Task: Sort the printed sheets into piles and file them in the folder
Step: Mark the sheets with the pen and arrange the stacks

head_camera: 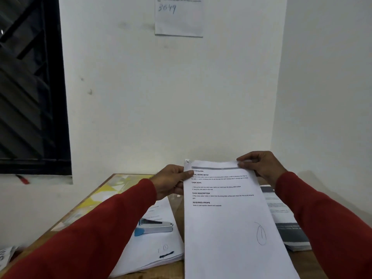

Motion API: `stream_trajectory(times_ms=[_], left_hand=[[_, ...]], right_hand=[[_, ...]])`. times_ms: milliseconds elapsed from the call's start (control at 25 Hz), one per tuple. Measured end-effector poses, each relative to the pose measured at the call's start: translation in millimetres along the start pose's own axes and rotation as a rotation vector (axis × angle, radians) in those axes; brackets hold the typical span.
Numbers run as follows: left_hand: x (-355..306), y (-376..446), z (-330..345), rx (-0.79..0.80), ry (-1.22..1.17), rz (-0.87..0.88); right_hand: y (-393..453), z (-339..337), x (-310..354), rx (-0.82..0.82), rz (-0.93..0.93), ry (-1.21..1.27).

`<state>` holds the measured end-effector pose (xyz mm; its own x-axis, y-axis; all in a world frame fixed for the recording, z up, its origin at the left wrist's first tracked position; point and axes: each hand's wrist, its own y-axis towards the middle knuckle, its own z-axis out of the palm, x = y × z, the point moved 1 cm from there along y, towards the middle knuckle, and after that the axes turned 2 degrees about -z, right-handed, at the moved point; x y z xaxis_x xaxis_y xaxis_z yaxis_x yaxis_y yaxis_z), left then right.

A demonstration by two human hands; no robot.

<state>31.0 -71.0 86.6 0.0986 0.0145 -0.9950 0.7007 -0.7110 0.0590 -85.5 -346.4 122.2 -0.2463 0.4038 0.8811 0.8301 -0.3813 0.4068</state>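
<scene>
Printed sheets (231, 218) held raised, text up; left pile (155, 246) and right pile (285, 224) flat on table.

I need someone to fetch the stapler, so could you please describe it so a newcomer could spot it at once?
Start at the wooden table below the dark window. On its left side lies a pile of printed sheets, beside the person's left sleeve. The stapler rests on top of that pile: silver metal with a blue end, the only thing there that is not paper.

held sheet (231, 208) reads "task goal", "task description", "required props"; wall note (178, 17) (handwritten) shows "3649".
</scene>
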Motion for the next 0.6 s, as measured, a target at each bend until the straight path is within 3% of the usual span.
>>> stream_trajectory(times_ms=[160, 240, 320, 400, 480, 600], left_hand=[[44.6, 9.3, -9.7, 0.001, -0.028, -0.075], [61.4, 13.4, -15.8, -0.012, -0.031, -0.101], [72.0, 18.6, -20.5, -0.024, -0.047, -0.102], [73.5, 21.1, -22.9, -0.031, -0.070, -0.095], [70.4, 18.4, -20.9, -0.025, -0.055, -0.087], [71.4, 14.8, -20.9, -0.001, -0.024, -0.065]], right_hand=[[3.5, 16.4, -43.7, 0.106, 0.127, -0.131], [4.4, 24.2, -54.5, 0.180, 0.116, -0.362], [1.1, 38.9, -50.7, 0.122, -0.075, -0.700], [-12.6, 69.3, -26.3, 0.123, -0.367, -0.711], [-35.0, 110.4, 5.1, 0.320, -0.519, -0.592], [-61.4, 171.1, 17.6, 0.692, -0.512, -0.717]])
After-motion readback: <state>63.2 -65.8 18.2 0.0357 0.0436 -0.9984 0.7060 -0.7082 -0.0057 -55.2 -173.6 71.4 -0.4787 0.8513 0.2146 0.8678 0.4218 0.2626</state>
